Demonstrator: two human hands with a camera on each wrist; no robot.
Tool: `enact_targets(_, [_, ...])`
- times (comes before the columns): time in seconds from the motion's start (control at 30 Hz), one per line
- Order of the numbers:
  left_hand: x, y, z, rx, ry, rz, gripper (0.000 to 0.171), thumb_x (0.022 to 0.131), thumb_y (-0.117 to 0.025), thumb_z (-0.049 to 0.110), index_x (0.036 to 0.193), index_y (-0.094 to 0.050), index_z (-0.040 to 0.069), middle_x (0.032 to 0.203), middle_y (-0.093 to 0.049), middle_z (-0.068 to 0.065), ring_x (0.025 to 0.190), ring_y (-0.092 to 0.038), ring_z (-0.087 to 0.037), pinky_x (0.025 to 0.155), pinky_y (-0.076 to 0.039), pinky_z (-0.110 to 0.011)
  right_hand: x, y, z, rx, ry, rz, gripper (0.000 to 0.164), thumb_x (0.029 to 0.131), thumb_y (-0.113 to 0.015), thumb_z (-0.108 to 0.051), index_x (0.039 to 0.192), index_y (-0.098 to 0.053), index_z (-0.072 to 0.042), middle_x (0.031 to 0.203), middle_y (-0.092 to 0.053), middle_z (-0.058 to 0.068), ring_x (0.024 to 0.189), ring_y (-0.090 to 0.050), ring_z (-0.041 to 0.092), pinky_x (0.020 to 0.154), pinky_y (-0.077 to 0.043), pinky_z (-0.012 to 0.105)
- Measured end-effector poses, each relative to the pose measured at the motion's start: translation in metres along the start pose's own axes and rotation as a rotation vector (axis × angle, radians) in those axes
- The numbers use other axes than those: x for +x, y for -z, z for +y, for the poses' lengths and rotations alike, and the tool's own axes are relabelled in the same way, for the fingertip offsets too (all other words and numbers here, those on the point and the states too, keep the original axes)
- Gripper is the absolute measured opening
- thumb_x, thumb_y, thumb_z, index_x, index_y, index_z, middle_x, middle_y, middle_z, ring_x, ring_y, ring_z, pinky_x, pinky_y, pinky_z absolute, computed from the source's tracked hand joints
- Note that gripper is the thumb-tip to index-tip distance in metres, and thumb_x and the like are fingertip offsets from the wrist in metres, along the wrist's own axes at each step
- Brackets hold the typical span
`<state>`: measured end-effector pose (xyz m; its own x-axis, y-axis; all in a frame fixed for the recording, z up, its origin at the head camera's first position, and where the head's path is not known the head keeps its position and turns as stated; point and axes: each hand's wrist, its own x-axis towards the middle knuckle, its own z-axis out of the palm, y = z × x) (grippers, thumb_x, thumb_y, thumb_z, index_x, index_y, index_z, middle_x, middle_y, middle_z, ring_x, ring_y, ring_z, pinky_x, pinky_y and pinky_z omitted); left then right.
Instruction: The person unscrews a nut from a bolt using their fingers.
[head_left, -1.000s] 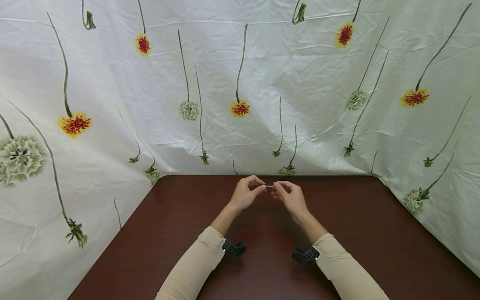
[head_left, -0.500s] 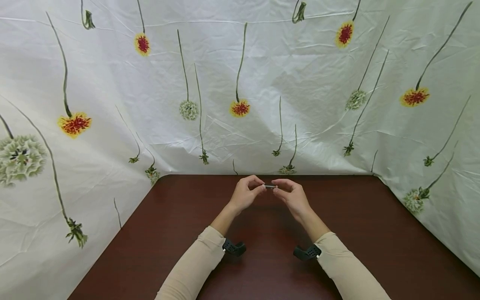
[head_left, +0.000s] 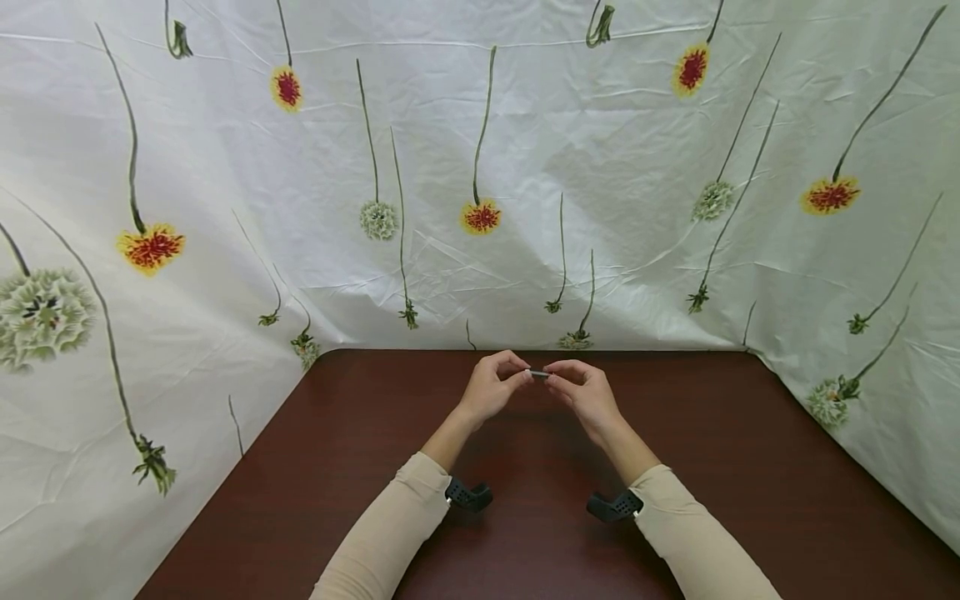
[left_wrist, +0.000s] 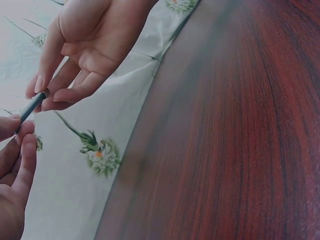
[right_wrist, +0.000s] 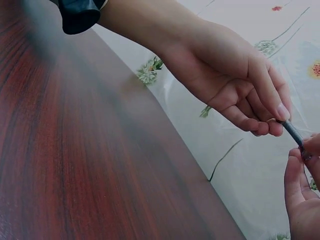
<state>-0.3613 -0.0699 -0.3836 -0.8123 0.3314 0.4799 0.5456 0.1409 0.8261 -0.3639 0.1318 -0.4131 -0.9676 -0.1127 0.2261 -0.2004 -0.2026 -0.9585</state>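
Note:
A short, thin grey bolt (head_left: 539, 373), ridged like thread along its shaft, spans the gap between my two hands over the far part of the table. My left hand (head_left: 487, 388) pinches one end between thumb and fingertips. At the other end are the thumb and index fingertips of my right hand (head_left: 587, 400), also pinching it. In the left wrist view the bolt (left_wrist: 31, 111) slants between both sets of fingers. The right wrist view shows the ridges on the bolt (right_wrist: 293, 132) and a darker, shiny end at the right fingers. Fingertips cover both ends.
The dark red wood-grain table (head_left: 360, 467) lies under both forearms. Behind and at its sides hangs a white cloth (head_left: 525, 150) printed with flowers. A black wrist strap mount (head_left: 469, 497) sits on the left wrist, and another mount (head_left: 613, 507) on the right.
My right thumb and index finger have parted and come together again at the bolt's end, with the right wrist shifting slightly. My left hand has kept its place and its pinch.

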Motion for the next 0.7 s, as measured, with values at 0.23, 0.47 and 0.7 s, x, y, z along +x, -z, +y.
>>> enact_targets(0.23, [0.007, -0.001, -0.017, 0.013, 0.012, -0.012, 0.012, 0.098, -0.067, -0.005, 0.107, -0.068, -0.013, 0.100, -0.071, -0.032, 0.082, -0.068, -0.019, 0.078, -0.056, -0.049, 0.000, 0.001, 0.001, -0.065, 0.035, -0.005, 0.028, 0.100, -0.065, 0.004, 0.126, -0.064, 0.013, 0.125, -0.064, 0.021, 0.104, -0.067, 0.016, 0.097, -0.052, 0.039])
enact_targets(0.47, [0.013, -0.001, -0.041, 0.012, 0.018, 0.010, 0.014, 0.100, -0.069, 0.003, 0.109, -0.069, -0.007, 0.099, -0.075, -0.021, 0.087, -0.071, -0.020, 0.079, -0.057, -0.040, 0.002, 0.003, 0.001, -0.104, 0.073, 0.029, 0.023, 0.098, -0.067, 0.005, 0.120, -0.070, 0.010, 0.122, -0.067, 0.017, 0.099, -0.067, 0.016, 0.088, -0.055, 0.033])
enact_targets(0.7, [0.012, 0.001, -0.047, -0.022, 0.056, 0.018, 0.013, 0.098, -0.072, 0.004, 0.107, -0.070, -0.005, 0.096, -0.076, -0.015, 0.090, -0.073, -0.028, 0.082, -0.057, -0.045, 0.003, 0.011, 0.005, -0.274, 0.083, 0.045, 0.025, 0.098, -0.069, 0.000, 0.120, -0.069, 0.010, 0.125, -0.065, 0.016, 0.105, -0.066, 0.020, 0.091, -0.053, 0.043])
